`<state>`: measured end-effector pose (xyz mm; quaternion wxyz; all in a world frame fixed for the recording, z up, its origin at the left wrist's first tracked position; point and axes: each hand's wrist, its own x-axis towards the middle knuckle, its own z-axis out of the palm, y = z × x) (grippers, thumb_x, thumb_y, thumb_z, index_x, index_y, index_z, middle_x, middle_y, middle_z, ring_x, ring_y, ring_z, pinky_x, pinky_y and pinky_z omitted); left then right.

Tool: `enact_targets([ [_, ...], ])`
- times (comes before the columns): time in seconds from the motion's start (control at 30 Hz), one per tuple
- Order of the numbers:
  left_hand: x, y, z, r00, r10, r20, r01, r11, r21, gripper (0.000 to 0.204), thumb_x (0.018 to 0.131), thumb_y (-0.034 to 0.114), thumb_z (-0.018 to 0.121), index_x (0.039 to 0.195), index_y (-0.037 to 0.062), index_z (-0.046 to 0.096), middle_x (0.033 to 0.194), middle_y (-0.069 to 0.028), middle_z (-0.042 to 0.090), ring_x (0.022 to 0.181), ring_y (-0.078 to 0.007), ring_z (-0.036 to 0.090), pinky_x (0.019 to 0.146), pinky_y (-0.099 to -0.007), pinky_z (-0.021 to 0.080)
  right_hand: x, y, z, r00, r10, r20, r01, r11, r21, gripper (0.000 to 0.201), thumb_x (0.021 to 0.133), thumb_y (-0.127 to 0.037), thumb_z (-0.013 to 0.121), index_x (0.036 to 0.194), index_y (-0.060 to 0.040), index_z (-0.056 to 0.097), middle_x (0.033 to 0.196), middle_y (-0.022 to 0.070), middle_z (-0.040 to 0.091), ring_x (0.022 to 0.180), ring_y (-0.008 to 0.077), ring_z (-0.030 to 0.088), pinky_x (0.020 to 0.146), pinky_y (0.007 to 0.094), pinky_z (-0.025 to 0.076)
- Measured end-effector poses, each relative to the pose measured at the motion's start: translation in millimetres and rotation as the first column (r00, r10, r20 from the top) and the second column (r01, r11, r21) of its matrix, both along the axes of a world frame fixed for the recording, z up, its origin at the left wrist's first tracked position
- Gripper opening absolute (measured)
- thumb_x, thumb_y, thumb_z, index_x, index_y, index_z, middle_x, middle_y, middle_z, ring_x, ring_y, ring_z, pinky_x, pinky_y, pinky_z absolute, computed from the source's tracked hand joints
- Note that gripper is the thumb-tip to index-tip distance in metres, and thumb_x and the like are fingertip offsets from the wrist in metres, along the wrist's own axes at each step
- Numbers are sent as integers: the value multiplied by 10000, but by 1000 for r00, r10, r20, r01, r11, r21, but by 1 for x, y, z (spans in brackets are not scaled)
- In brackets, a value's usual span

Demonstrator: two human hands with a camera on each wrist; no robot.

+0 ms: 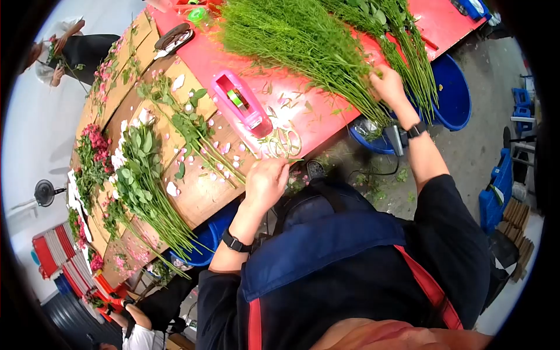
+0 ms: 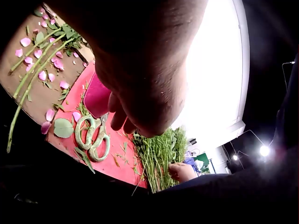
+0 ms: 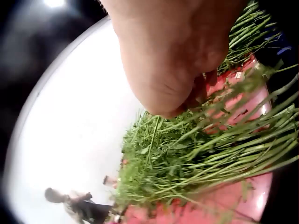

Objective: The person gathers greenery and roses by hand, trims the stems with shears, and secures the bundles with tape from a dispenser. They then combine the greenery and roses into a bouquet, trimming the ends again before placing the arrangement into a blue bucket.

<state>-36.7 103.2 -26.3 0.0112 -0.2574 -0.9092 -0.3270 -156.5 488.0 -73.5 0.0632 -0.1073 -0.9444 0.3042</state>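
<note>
Reaching over the glossy red tabletop (image 1: 195,58), you've got your right hand (image 1: 388,87) at the bare stem end of a feathery, bright green bundle of thin-stemmed foliage (image 1: 291,46), which lies across the red surface with its stems poking past the edge. Those right fingers are bent at the stalks, but the wrist view tucks the tips behind your own hand, so whether they grasp any I cannot tell; some stalks nearby smear into blur.

Over to your left hand (image 1: 267,184), at the near table edge: fingers curled, thumb hidden from the wrist camera, and I cannot tell whether they pinch anything. Just beyond it sit scissors with big, pale, looped handles (image 2: 96,139), blades partly lost under the rounded, shiny pink tape dispenser (image 1: 252,118) in your left wrist view.

Look left, and smooth, broad-leaved stems with white blooms (image 1: 140,169) lie on the brown boards, soft pink petals (image 1: 172,188) scattered round them. Past your right forearm, a round blue plastic tub (image 1: 458,96) is partly covered by a second green bundle (image 1: 408,58). Up at the far left, a person in dark clothing (image 1: 87,52) is cut off by the dark lens rim.
</note>
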Motion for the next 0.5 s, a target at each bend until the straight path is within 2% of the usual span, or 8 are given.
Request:
enact_targets([
  [0.03, -2, 2, 3, 1000, -12, 17, 12, 1000, 14, 83, 787, 85, 669, 843, 28, 646, 774, -132, 655, 688, -297, 631, 654, -383, 490, 2, 0, 7, 989, 2, -147, 1, 1000, 22, 227, 835, -235, 606, 932, -32, 634, 639, 156, 599, 589, 234, 593, 603, 338, 473],
  [0.07, -4, 3, 1, 999, -10, 31, 9, 999, 35, 87, 788, 87, 670, 843, 24, 647, 772, -135, 655, 686, -299, 633, 648, -380, 494, 4, 2, 11, 994, -12, -109, 2, 996, -89, 183, 874, -200, 578, 946, -35, 609, 656, 78, 592, 591, 145, 551, 568, 299, 451],
  [0.1, -6, 5, -1, 999, -12, 46, 9, 998, 56, 91, 789, 90, 670, 844, 21, 647, 770, -138, 656, 685, -302, 635, 642, -377, 499, 5, 2, 17, 998, -63, 16, 65, 945, -320, 202, 870, -208, 577, 955, -29, 619, 724, 81, 622, 643, 160, 589, 588, 307, 470],
  [0.23, -19, 27, -5, 967, 2, 254, -48, 983, 175, 107, 809, 119, 637, 864, 28, 641, 735, -162, 630, 678, -332, 630, 613, -393, 501, 11, -6, 50, 973, -11, 233, 205, 514, -833, 204, 889, -128, 583, 1052, -8, 559, 910, 23, 609, 708, 125, 570, 618, 261, 457],
  [0.33, -40, 52, -16, 910, -36, 414, -67, 971, 231, 145, 806, 149, 652, 884, 27, 635, 742, -162, 628, 652, -309, 633, 609, -374, 506, 16, -16, 61, 961, -73, 266, 269, 465, -844, 217, 878, -94, 583, 1066, 8, 547, 896, 47, 603, 695, 132, 569, 640, 262, 465],
  [0.4, -56, 79, -46, 909, -71, 411, -122, 897, 424, 213, 805, 137, 644, 991, 37, 618, 908, -171, 638, 747, -310, 635, 669, -373, 511, 20, -4, 42, 942, 115, 315, 214, 517, -829, 159, 881, -118, 598, 1012, -30, 575, 791, 7, 577, 606, 88, 517, 522, 221, 426],
  [0.47, -81, 100, -31, 991, -28, 132, -15, 951, 309, 475, 802, 134, 651, 1231, 11, 489, 1174, -155, 589, 1007, -274, 622, 806, -330, 518, 24, -15, 49, 816, 187, 547, 371, 557, -743, 108, 877, -162, 625, 922, -64, 613, 723, -37, 553, 565, 56, 484, 467, 201, 380],
  [0.5, -91, 111, -18, 999, -35, 13, 31, 960, 277, 526, 803, 149, 651, 1273, 26, 450, 1244, -164, 530, 1087, -280, 568, 864, -352, 486, 25, -11, 33, 852, 213, 478, 285, 577, -765, 119, 873, -213, 643, 864, -95, 632, 694, -61, 540, 562, 41, 471, 462, 195, 361],
])
